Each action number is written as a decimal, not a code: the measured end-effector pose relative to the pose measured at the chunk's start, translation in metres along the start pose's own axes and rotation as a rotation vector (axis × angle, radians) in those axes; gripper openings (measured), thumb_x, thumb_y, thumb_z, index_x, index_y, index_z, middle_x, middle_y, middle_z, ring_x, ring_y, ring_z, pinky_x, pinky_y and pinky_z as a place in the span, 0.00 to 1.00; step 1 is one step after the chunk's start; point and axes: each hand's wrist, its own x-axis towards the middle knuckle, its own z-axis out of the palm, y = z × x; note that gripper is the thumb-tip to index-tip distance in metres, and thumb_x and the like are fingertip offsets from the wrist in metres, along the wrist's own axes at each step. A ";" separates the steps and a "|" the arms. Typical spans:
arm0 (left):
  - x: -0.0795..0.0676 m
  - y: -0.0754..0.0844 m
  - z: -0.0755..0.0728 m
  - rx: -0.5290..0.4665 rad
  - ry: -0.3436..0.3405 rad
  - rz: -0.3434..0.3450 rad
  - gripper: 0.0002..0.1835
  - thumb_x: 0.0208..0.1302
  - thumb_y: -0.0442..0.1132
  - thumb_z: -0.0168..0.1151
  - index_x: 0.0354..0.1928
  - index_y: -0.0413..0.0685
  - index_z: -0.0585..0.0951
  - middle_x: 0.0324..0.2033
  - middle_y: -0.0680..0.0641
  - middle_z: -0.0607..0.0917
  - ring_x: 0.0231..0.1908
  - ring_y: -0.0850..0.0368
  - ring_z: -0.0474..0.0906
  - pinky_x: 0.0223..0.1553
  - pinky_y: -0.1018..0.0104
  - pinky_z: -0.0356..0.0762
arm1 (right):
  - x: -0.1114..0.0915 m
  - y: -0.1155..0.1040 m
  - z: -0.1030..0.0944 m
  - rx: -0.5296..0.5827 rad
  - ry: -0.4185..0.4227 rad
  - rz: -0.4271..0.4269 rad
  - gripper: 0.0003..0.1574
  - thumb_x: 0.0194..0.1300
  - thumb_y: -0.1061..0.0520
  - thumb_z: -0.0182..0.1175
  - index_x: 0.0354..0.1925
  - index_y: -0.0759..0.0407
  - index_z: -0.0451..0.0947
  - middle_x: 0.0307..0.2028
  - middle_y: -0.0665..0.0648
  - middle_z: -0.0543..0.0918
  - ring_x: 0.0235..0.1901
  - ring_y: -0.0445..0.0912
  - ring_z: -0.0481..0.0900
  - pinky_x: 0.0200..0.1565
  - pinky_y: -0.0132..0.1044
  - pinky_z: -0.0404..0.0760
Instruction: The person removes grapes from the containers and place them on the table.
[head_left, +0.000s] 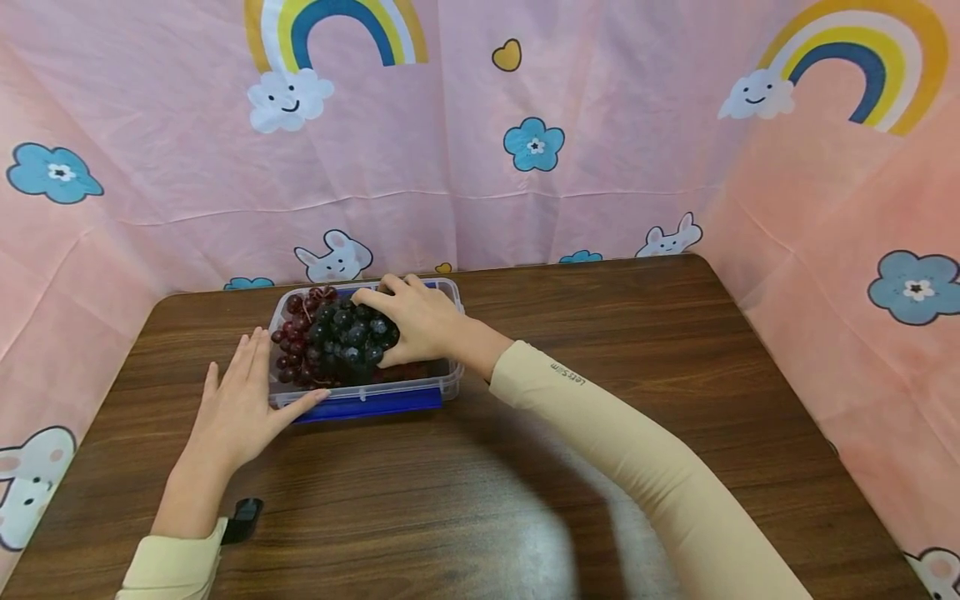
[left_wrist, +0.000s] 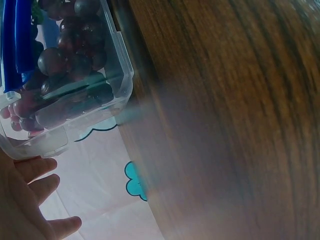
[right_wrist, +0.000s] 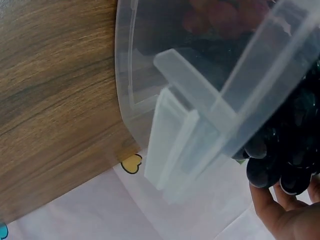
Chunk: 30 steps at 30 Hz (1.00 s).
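Note:
A clear plastic container with blue side flaps stands near the table's back edge. Red grapes lie in its left part, and a bunch of black grapes is beside them. My right hand grips the black bunch from the right, with fingers and thumb spread around it; in the right wrist view several fingers are against the dark berries. My left hand rests at the container's front left corner, fingers fairly straight along the left wall and thumb by the front rim.
The brown wooden table extends to the right and front of the container. Pink cloth printed with rainbows, flowers and rabbits hangs behind it and at both sides. A black strap sits at the left wrist.

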 end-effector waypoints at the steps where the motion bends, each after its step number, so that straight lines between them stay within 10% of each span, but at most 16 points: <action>1: 0.000 0.000 0.000 -0.001 0.001 0.001 0.67 0.68 0.74 0.58 0.83 0.34 0.35 0.82 0.26 0.41 0.82 0.28 0.37 0.74 0.20 0.29 | 0.000 0.000 -0.001 0.005 0.001 0.004 0.57 0.59 0.32 0.76 0.79 0.40 0.62 0.71 0.58 0.70 0.64 0.55 0.73 0.53 0.47 0.86; 30: 0.000 -0.001 0.001 0.000 0.003 0.007 0.67 0.68 0.74 0.58 0.83 0.34 0.35 0.82 0.26 0.41 0.82 0.29 0.36 0.73 0.19 0.31 | -0.007 -0.005 -0.041 0.023 0.079 0.028 0.58 0.57 0.32 0.78 0.78 0.38 0.63 0.67 0.55 0.73 0.62 0.54 0.75 0.50 0.49 0.86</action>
